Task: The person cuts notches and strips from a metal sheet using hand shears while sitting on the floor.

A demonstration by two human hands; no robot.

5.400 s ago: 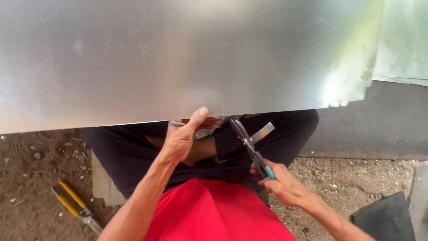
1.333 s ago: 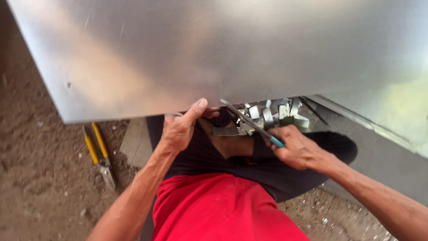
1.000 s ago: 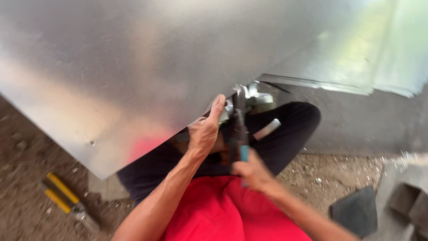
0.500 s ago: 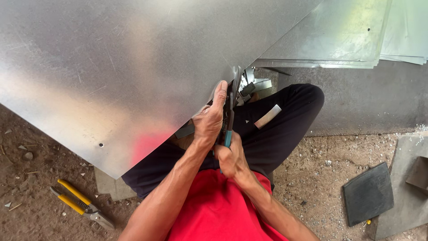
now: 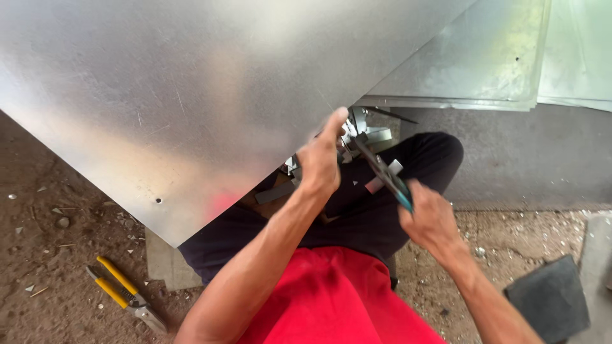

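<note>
A large shiny metal sheet [image 5: 191, 95] fills the upper left of the view and rests across my lap. My left hand [image 5: 320, 162] grips the sheet's near edge, thumb on top. My right hand [image 5: 431, 220] holds tin snips [image 5: 381, 171] with blue-green handles, the blades pointing up toward the sheet's edge beside my left thumb. Small cut metal scraps [image 5: 366, 130] lie just beyond the snips. I sit in dark trousers and a red shirt.
A second pair of snips with yellow handles [image 5: 124, 299] lies on the dirt ground at lower left. More metal sheets [image 5: 484, 70] are stacked at upper right on a grey slab [image 5: 529, 165]. A dark flat block [image 5: 551, 299] sits at lower right.
The sheet has swung so its corner points down-left. My right hand with the snips has moved out to the right, away from my left hand.
</note>
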